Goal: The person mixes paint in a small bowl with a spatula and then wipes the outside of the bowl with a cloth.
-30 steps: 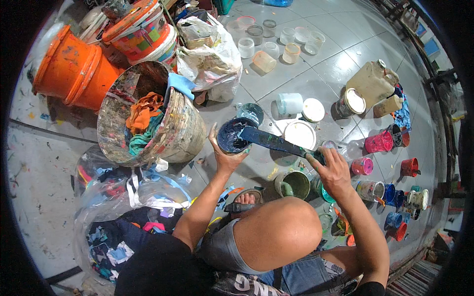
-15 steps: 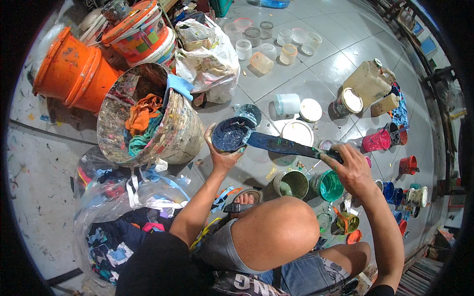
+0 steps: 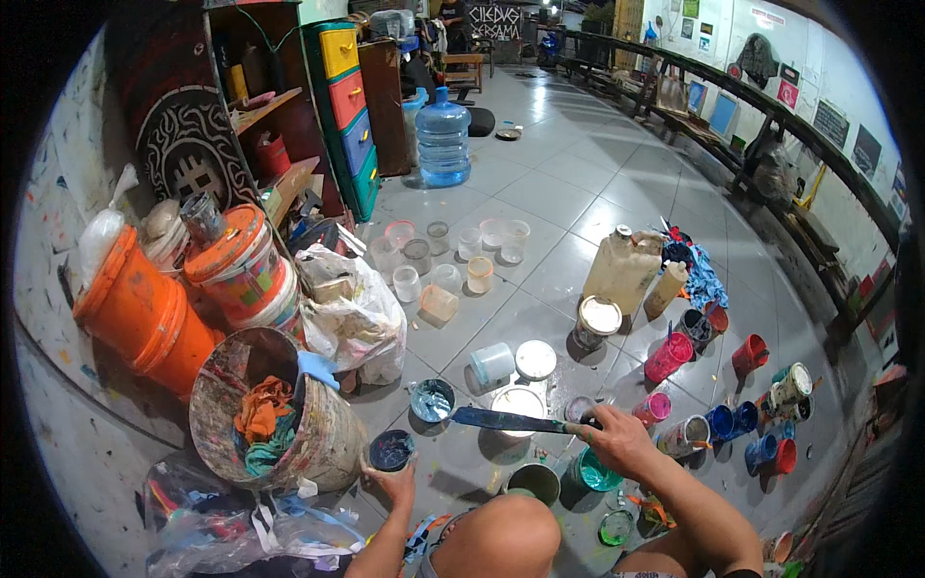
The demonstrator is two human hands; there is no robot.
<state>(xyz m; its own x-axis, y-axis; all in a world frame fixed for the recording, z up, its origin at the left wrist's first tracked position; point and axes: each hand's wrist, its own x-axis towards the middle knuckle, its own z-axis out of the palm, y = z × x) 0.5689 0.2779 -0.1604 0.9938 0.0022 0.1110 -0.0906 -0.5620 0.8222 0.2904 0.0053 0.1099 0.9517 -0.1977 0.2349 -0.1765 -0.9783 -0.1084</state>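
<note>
My left hand [image 3: 396, 484] grips the near rim of a small dark cup [image 3: 392, 449] of dark blue paint, low beside a paint-stained bucket [image 3: 323, 438]. My right hand [image 3: 617, 438] holds a flat paint-coated stick [image 3: 506, 420] level, pointing left. Its tip ends just right of a cup of blue and white paint [image 3: 433, 400] and apart from the dark cup. A white lid [image 3: 518, 402] lies behind the stick. A dark green cup [image 3: 532, 480] and a teal cup [image 3: 590, 472] stand by my knee [image 3: 496, 539].
The bucket holds orange and teal rags [image 3: 262, 416]. Orange buckets [image 3: 145, 313], a white plastic bag [image 3: 355, 310] and clear cups [image 3: 445, 258] stand behind. A jerrycan [image 3: 621, 270] and several coloured cups [image 3: 723, 414] fill the right. A water jug [image 3: 443, 135] and drawers [image 3: 349, 96] are farther back.
The stick has come out of the dark cup. My left hand has carried the cup down and left, away from the stick. The view has tilted up toward the room.
</note>
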